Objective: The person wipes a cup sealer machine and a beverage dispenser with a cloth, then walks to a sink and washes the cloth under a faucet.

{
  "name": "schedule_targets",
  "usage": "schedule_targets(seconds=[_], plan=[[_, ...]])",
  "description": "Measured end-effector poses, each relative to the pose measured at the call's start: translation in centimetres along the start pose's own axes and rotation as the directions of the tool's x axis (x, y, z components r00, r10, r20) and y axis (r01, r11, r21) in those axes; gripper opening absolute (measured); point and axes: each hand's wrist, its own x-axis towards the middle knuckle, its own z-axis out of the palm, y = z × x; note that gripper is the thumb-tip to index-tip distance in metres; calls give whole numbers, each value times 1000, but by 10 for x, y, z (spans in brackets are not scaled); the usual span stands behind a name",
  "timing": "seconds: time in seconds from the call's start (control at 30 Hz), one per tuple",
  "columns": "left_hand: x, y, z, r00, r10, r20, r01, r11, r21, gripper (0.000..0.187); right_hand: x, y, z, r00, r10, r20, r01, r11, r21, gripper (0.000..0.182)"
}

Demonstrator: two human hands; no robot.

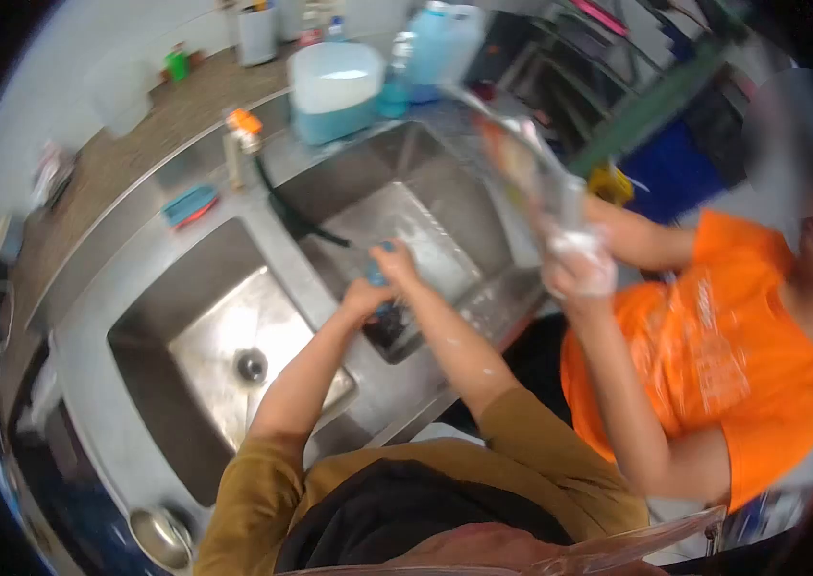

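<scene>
My left hand (365, 300) and my right hand (393, 263) are close together over the right sink basin (464, 182). Between them is a small blue thing (377, 275), with the fingers of both hands closed around it; its kind is too blurred to tell. A dark hose (293, 216) hangs from the tap with an orange handle (244, 121) and ends just short of my right hand. Below my left hand, something dark (387, 324) lies in the basin, partly hidden by the hands.
Left of my hands is a second basin (190, 317) with a drain. A blue-and-red sponge-like thing (191, 205) lies on the rim. Behind stands a tub of blue liquid (334, 96). At right, a co-worker in an orange shirt (694, 355) holds up a blurred flat thing (521, 168) with foamy hands.
</scene>
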Motion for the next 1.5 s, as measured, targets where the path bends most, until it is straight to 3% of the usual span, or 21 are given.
schedule_targets(seconds=[0.07,0.17,0.2,0.3,0.33,0.37,0.43,0.5,0.57,0.63,0.67,0.7,0.77,0.8,0.93,0.97,1.03,1.13,1.2,1.3,1.5], plan=[[11,-8,2,996,44,-74,-28,979,204,50,0,-2,9,990,-45,-135,22,985,-171,48],[8,-8,4,917,382,-117,-322,879,352,53,-6,-5,5,975,-43,-219,-16,965,-262,51],[8,-8,3,908,383,-169,-294,871,394,54,-8,-12,13,973,-44,-225,-22,959,-281,50],[7,-4,2,857,408,-314,-231,850,473,55,5,-9,6,985,76,155,-81,996,26,56],[3,-4,-3,837,433,-335,-244,842,481,55,12,0,3,919,25,393,-174,921,349,58],[0,-3,-9,815,457,-356,-256,835,488,56,21,8,0,807,-98,582,-335,736,589,61],[-20,8,-25,768,476,-429,-340,870,357,50,33,-1,-14,688,-62,723,-537,628,564,57],[-46,23,-47,734,479,-481,-425,877,224,49,67,25,3,797,242,553,-517,748,416,44],[-64,15,-75,747,393,-537,-358,917,174,52,117,83,32,855,427,296,-463,884,64,37],[-100,12,-103,761,323,-563,-363,931,44,56,160,132,51,923,324,206,-266,927,-265,35],[-133,33,-112,781,180,-598,-194,980,41,59,179,149,59,979,156,127,-85,894,-439,33],[-133,-9,-127,606,443,-661,-404,887,225,61,193,161,71,996,-38,86,82,797,-599,31],[-170,-39,-148,610,294,-736,-268,950,158,68,192,141,89,982,-174,-65,107,814,-571,29],[-185,-70,-153,538,248,-806,-261,958,120,72,204,139,100,985,-170,-34,109,759,-642,29],[-239,-142,-154,350,-31,-936,77,997,-4,71,237,141,134,994,-111,-9,60,607,-792,31],[-246,-151,-149,281,-53,-958,90,995,-28,71,242,142,139,988,-151,-15,79,595,-800,30],[-261,-161,-143,270,-139,-953,178,980,-92,71,254,153,151,973,-227,-25,113,574,-811,27],[-266,-176,-138,219,-266,-939,95,963,-251,69,268,168,164,953,-302,-13,158,537,-829,23],[-255,-161,-139,221,-172,-960,167,976,-136,69,274,179,172,908,-416,-45,206,539,-816,21],[-244,-131,-141,257,-71,-964,278,961,3,71,279,182,177,895,-445,-44,239,560,-793,21],[-246,-141,-134,339,28,-940,450,873,188,76,296,192,181,753,-656,55,495,509,-704,19]])
